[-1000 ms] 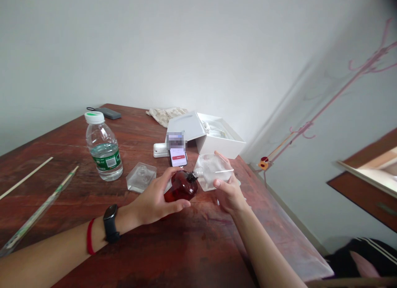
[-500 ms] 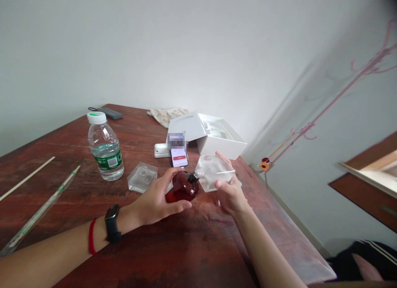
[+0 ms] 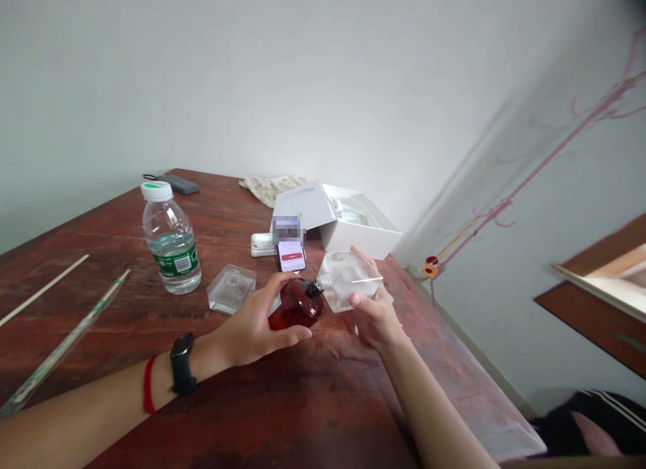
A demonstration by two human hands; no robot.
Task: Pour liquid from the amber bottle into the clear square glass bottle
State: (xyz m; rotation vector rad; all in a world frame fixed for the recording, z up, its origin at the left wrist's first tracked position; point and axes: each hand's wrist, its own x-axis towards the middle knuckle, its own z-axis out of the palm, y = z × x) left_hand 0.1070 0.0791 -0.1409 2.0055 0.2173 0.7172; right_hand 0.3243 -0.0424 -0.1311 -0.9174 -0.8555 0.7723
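My left hand (image 3: 249, 324) is shut around a dark red glass bottle (image 3: 297, 306) with a black neck fitting (image 3: 313, 291). My right hand (image 3: 374, 314) holds a clear, flat glass bottle (image 3: 346, 280) on its side, with fingers on its near face and lower edge. The two bottle necks meet or nearly meet above the table, and I cannot tell which. Another clear square glass bottle (image 3: 231, 289) stands on the table to the left of my left hand, not touched.
On the reddish wooden table (image 3: 323, 395) stand a water bottle (image 3: 171, 241), a phone (image 3: 291, 256) and an open white box (image 3: 353, 227). Behind lie a beige cloth (image 3: 272, 188) and a dark power bank (image 3: 176, 184). Thin sticks (image 3: 55, 348) lie left.
The view has shifted slightly. Both hands keep their hold, and the bottles stay neck to neck with no clear movement.
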